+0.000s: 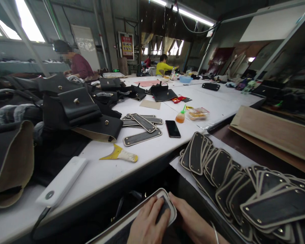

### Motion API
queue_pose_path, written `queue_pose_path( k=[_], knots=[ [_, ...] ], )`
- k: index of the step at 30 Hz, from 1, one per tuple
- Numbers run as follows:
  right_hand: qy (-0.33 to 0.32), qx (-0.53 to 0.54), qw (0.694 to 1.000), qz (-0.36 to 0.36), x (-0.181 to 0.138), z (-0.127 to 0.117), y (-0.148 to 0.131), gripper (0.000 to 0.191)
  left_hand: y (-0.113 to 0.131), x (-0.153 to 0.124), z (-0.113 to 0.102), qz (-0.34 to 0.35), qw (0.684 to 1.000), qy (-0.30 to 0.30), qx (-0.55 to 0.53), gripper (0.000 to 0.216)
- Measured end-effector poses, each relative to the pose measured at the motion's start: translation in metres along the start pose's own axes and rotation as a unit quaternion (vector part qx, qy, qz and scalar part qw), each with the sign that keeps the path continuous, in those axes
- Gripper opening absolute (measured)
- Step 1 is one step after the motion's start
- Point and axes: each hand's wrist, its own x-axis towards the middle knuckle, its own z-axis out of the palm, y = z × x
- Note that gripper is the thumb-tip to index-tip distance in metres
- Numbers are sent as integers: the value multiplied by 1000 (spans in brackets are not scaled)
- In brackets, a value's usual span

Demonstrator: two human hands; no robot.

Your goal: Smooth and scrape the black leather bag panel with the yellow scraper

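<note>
Low in the middle of the view I see a long dark panel with a pale raised rim and a rounded end (132,217); it looks like a bag's bottom, and its near part runs out of view. The bent fingers of my left hand (149,220) press over its inner face near that end. At the rounded tip, my right hand (190,217) holds the rim, thumb along the edge and other fingers mostly hidden beneath. To the right lies a heap of black leather panels (221,166) with pale edges and small metal studs.
On the white table (106,173) are a yellow-and-white scraper (119,154), a white handheld device (62,181), a phone (173,128), a glue bottle (181,116) and loose panels (142,136). Black bags (76,105) pile up left. Brown boards (274,135) lie right. Two co-workers sit farther back.
</note>
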Motion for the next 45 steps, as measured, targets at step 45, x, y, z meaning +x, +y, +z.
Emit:
queue_pose_path(
  k=[45],
  knots=[
    [40, -18, 987, -152, -2, 2, 12, 41, -7, 15, -20, -7, 997, 31, -66, 29]
  ],
)
